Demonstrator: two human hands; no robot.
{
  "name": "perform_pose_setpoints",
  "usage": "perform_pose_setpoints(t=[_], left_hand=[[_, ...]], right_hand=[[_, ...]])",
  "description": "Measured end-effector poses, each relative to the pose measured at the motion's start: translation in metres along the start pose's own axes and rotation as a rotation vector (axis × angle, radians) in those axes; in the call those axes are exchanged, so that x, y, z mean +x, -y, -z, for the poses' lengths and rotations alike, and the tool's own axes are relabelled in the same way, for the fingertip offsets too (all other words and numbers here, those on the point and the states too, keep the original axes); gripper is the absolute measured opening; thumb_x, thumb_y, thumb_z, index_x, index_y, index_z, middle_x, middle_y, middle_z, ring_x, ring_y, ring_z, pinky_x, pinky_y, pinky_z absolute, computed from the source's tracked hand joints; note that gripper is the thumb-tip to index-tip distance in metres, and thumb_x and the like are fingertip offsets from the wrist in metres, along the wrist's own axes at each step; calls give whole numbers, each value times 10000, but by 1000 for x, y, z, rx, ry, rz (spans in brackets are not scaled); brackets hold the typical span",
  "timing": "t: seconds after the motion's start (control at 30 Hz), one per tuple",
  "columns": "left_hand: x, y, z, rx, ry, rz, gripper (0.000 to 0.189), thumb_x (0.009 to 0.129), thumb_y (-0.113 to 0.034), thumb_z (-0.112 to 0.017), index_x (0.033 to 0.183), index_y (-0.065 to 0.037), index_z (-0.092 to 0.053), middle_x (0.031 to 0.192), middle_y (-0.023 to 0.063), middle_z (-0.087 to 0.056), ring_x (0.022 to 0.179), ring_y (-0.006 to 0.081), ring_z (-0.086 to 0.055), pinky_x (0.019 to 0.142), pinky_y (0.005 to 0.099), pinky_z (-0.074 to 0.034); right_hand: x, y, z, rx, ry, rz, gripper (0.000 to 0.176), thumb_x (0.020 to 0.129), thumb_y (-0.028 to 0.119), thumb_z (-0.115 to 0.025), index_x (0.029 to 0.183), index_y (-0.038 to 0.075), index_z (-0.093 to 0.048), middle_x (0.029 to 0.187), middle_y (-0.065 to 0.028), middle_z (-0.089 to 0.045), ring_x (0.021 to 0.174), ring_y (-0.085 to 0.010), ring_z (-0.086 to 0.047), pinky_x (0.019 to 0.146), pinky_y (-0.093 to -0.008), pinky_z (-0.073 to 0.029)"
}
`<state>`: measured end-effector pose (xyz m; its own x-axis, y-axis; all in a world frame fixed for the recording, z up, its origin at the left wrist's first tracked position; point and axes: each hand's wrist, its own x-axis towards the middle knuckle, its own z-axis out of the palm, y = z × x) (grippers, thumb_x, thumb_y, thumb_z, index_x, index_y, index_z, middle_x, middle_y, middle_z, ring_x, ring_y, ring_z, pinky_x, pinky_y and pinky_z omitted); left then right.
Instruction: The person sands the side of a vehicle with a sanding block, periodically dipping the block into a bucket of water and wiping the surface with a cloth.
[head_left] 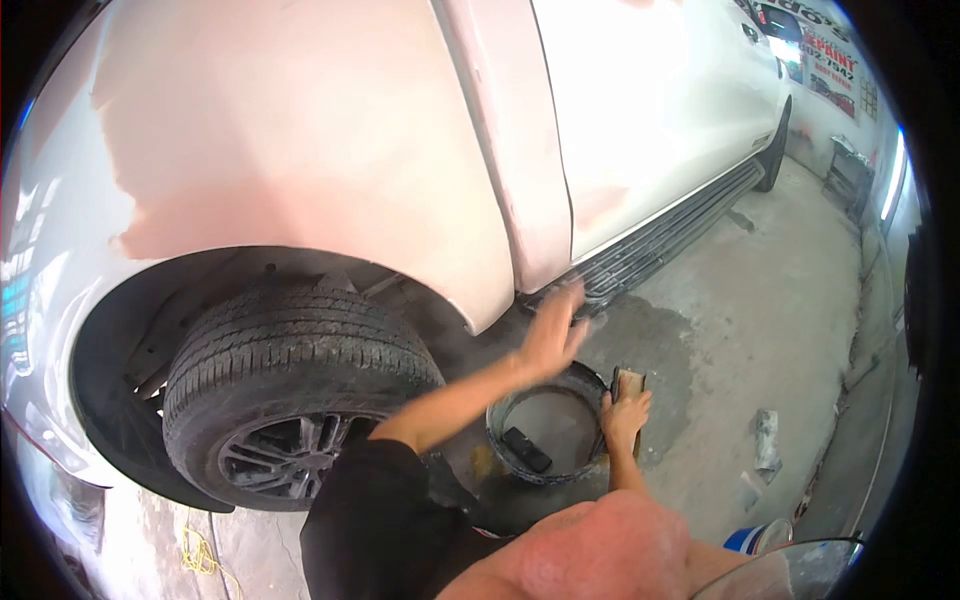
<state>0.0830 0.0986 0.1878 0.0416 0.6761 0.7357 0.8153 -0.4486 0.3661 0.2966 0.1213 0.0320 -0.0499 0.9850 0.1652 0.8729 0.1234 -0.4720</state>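
My left hand (550,335) is raised above the far rim of a round black tub (497,440), near the running board. It is blurred, but its fingers are stretched out and nothing shows in it. At the tub's right side, my right hand (625,418) is closed around a sanding block (630,381) with a tan face. Grey, cloudy water (560,425) stands in the tub, and a dark oblong block (526,449) lies in it. Above stands a white vehicle, its rear panel (300,140) patched in pinkish beige.
The rear tyre (300,340) is to the left of the tub. A ribbed running board (670,240) runs along the vehicle's side. Wet concrete (665,360) surrounds the tub. On the right lie a crumpled wrapper (767,440) and a blue-and-white can (758,538). A yellow cord (200,552) lies lower left.
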Motion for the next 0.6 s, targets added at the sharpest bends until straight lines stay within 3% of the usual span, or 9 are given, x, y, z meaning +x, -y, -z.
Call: perform_pose_setpoints(t=[0.03, 0.07, 0.1, 0.13, 0.2, 0.23, 0.4, 0.6], left_hand=[[-56, 12, -35, -77, 130, 85, 430, 992, -186, -602, 1354, 35, -533, 1302, 287, -614, 1183, 442, -610, 1028, 512, -470], [-107, 27, -68, -215, 346, 240, 282, 981, -170, -599, 1192, 16, -619, 1089, 270, -668, 972, 478, -646, 824, 525, -519], [-153, 49, -101, -193, 648, 344, 289, 1007, -242, -577, 1084, 24, -660, 1046, 265, -668, 945, 456, -666, 839, 533, -507], [-180, 52, -120, -151, 875, 376, 267, 984, -191, -571, 1041, 35, -703, 1094, 270, -679, 972, 478, -653, 821, 530, -525], [-266, 112, -201, -127, 1258, 292, 344, 1012, -261, -529, 1096, 16, -715, 1146, 271, -687, 1051, 473, -654, 875, 545, -527], [-284, 110, -216, -85, 1385, 335, 352, 1014, -271, -529, 1094, 16, -716, 1144, 273, -688, 1051, 473, -655, 876, 547, -527], [-303, 89, -235, 53, 1513, 634, 397, 1021, -323, -527, 1082, 17, -721, 1134, 279, -692, 1049, 474, -662, 882, 559, -527], [-280, 91, -225, 58, 1393, 642, 454, 1030, -386, -524, 1069, 18, -727, 1121, 287, -697, 1047, 475, -670, 889, 573, -526]], right_hand=[[0, 4, 1, -4, 15, -17, 622, 876, 325, -751, 1466, 240, -571, 1432, -321, -412, 1283, -487, -477, 1024, -563, -453], [2, 5, 3, -3, 66, -42, 627, 885, 347, -739, 1479, 260, -556, 1473, -329, -386, 1315, -485, -456, 1030, -566, -449], [5, 6, 4, -12, 68, -40, 630, 889, 356, -734, 1484, 267, -549, 1485, -330, -376, 1318, -485, -453, 1031, -567, -448], [5, 6, 4, -25, 75, -45, 632, 892, 366, -729, 1489, 275, -542, 1497, -331, -367, 1322, -486, -449, 1031, -568, -448], [2, 2, 0, -40, 94, -42, 641, 903, 392, -710, 1506, 296, -516, 1516, -352, -346, 1329, -495, -439, 1031, -576, -445], [0, -1, -2, -47, 78, -42, 644, 905, 390, -708, 1511, 296, -509, 1512, -361, -346, 1330, -497, -437, 1030, -580, -443], [1, -1, -5, -62, 55, -23, 656, 923, 376, -695, 1532, 289, -467, 1491, -397, -354, 1321, -512, -443, 1023, -604, -437], [2, -1, -3, -38, 55, -17, 630, 912, 357, -712, 1502, 268, -508, 1491, -378, -364, 1313, -512, -453, 1011, -608, -443]])
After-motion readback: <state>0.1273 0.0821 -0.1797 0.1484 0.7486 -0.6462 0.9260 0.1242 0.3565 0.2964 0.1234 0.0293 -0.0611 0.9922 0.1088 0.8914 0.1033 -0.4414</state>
